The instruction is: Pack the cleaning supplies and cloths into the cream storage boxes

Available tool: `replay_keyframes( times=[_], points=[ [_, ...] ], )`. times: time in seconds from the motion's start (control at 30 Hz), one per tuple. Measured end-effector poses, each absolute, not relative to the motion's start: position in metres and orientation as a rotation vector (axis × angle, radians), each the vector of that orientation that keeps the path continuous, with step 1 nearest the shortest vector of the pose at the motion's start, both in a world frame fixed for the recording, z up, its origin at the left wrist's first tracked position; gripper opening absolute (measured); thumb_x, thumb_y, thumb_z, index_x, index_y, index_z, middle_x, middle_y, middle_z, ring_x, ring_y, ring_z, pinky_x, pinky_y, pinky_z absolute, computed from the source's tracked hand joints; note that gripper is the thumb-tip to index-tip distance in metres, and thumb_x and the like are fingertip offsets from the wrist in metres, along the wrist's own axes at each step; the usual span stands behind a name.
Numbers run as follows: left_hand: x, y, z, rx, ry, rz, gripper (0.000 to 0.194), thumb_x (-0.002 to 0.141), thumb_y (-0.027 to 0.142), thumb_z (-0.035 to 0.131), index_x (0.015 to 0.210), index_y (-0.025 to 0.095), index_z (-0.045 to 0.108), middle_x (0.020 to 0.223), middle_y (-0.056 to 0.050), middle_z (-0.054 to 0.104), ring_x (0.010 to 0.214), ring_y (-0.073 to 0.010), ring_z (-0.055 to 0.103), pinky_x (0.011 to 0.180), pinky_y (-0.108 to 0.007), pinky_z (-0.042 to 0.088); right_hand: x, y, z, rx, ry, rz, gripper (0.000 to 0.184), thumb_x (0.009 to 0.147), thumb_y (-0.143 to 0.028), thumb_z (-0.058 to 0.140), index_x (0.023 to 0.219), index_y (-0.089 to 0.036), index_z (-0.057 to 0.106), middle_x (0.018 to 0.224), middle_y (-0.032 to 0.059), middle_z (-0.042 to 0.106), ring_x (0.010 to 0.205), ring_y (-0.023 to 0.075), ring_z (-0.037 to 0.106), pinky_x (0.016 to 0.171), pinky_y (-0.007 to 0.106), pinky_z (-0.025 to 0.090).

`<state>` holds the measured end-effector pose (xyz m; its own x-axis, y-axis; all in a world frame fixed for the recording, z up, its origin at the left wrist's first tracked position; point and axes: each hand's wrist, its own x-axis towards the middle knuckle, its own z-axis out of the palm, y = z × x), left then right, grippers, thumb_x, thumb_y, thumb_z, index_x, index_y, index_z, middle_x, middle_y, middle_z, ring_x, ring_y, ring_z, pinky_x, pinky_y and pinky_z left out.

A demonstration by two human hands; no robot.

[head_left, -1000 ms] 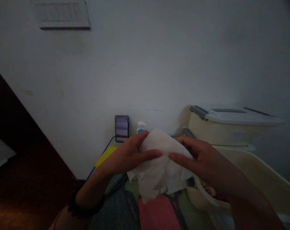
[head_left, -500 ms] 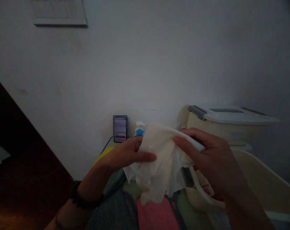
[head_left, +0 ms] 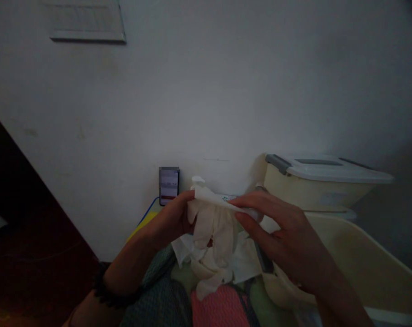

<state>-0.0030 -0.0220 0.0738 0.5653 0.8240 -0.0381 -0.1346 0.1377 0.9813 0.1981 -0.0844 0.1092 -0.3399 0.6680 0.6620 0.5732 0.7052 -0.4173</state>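
Observation:
Between my hands hangs a thin off-white glove (head_left: 216, 227), its finger-shaped strips dangling downward and its cuff edge stretched level on top. My left hand (head_left: 174, 219) is closed on the left end of the cuff, its fingertips partly hidden behind the material. With thumb and fingers my right hand (head_left: 277, 227) pinches the right end of that edge. Under the held glove lies more off-white, glove-like material (head_left: 210, 277), and a flat white sheet (head_left: 245, 260) shows beside it; where one piece ends and another begins is hard to make out.
A phone (head_left: 169, 187) leans upright against the wall, with a white bottle top (head_left: 198, 180) right of it. On the right stand a lidded cream storage box (head_left: 321, 186) and an open cream bin (head_left: 369, 259). Pink fabric (head_left: 219, 309) lies in front.
The glove has turned from a broad face toward me to edge-on, with its finger strips now hanging separately. My right hand has shifted slightly left and lower along the cuff.

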Motion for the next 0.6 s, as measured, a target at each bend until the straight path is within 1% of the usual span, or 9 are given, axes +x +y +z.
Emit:
replay_keyframes(
  times=[0.1, 0.17, 0.23, 0.27, 0.37, 0.43, 0.53, 0.6],
  points=[
    [-0.002, -0.027, 0.076, 1.204, 0.733, 0.827, 0.029, 0.079, 0.040, 0.056, 0.089, 0.015, 0.065, 0.078, -0.005, 0.069, 0.067, -0.0147, 0.063, 0.062, -0.023, 0.048, 0.197, -0.084, 0.109, -1.036, -2.021, 0.169, 0.019, 0.086, -0.019, 0.056, 0.104, -0.023, 0.061, 0.092, -0.0011, 0.066, 0.083, 0.0111, 0.059, 0.075, 0.023, 0.046],
    [-0.002, -0.032, 0.077, 1.243, 0.745, 0.799, 0.025, 0.076, 0.036, 0.064, 0.086, 0.014, 0.066, 0.078, -0.004, 0.069, 0.067, -0.0131, 0.062, 0.062, -0.021, 0.046, 0.197, -0.083, 0.108, -1.082, -2.037, 0.211, 0.015, 0.086, -0.021, 0.056, 0.100, -0.023, 0.061, 0.090, -0.0003, 0.065, 0.081, 0.0123, 0.059, 0.073, 0.024, 0.045],
    [-0.002, -0.035, 0.078, 1.330, 0.728, 0.722, 0.026, 0.077, 0.038, 0.063, 0.086, 0.014, 0.067, 0.078, -0.003, 0.069, 0.066, -0.0122, 0.060, 0.060, -0.020, 0.045, 0.198, -0.082, 0.107, -1.117, -2.037, 0.263, 0.009, 0.088, -0.023, 0.053, 0.093, -0.021, 0.060, 0.088, 0.0008, 0.063, 0.080, 0.0133, 0.058, 0.070, 0.025, 0.045],
    [-0.002, -0.035, 0.078, 1.385, 0.726, 0.692, 0.026, 0.079, 0.039, 0.062, 0.086, 0.015, 0.067, 0.076, -0.002, 0.068, 0.064, -0.0114, 0.059, 0.058, -0.020, 0.044, 0.199, -0.082, 0.107, -1.143, -2.022, 0.285, 0.009, 0.089, -0.024, 0.051, 0.091, -0.021, 0.059, 0.087, 0.0012, 0.063, 0.079, 0.0136, 0.059, 0.068, 0.025, 0.044],
    [-0.001, -0.032, 0.077, 1.591, 0.767, 0.640, 0.028, 0.082, 0.042, 0.057, 0.083, 0.015, 0.065, 0.072, 0.000, 0.064, 0.062, -0.0098, 0.055, 0.056, -0.019, 0.042, 0.202, -0.081, 0.107, -1.251, -1.972, 0.326, 0.012, 0.091, -0.024, 0.046, 0.093, -0.020, 0.057, 0.079, 0.0004, 0.063, 0.070, 0.0136, 0.059, 0.060, 0.025, 0.043],
    [0.000, -0.029, 0.075, 1.719, 0.803, 0.635, 0.030, 0.084, 0.043, 0.054, 0.083, 0.015, 0.064, 0.073, 0.000, 0.063, 0.064, -0.0107, 0.055, 0.059, -0.020, 0.042, 0.205, -0.081, 0.109, -1.292, -1.980, 0.333, 0.013, 0.091, -0.024, 0.046, 0.094, -0.020, 0.057, 0.075, -0.0008, 0.063, 0.064, 0.0129, 0.058, 0.056, 0.024, 0.041],
    [0.002, -0.025, 0.072, 1.814, 0.821, 0.645, 0.029, 0.084, 0.043, 0.053, 0.085, 0.015, 0.062, 0.078, -0.001, 0.064, 0.070, -0.0136, 0.058, 0.063, -0.023, 0.045, 0.208, -0.083, 0.113, -1.310, -1.978, 0.314, 0.015, 0.090, -0.024, 0.047, 0.098, -0.020, 0.060, 0.077, -0.0013, 0.066, 0.065, 0.0121, 0.060, 0.056, 0.022, 0.041],
    [0.005, -0.024, 0.071, 1.821, 0.833, 0.675, 0.027, 0.083, 0.041, 0.055, 0.085, 0.015, 0.061, 0.078, -0.002, 0.063, 0.071, -0.0144, 0.059, 0.063, -0.024, 0.046, 0.211, -0.085, 0.116, -1.301, -1.957, 0.300, 0.017, 0.090, -0.024, 0.047, 0.099, -0.021, 0.062, 0.078, -0.0020, 0.067, 0.065, 0.0113, 0.060, 0.056, 0.021, 0.042]
  ],
)
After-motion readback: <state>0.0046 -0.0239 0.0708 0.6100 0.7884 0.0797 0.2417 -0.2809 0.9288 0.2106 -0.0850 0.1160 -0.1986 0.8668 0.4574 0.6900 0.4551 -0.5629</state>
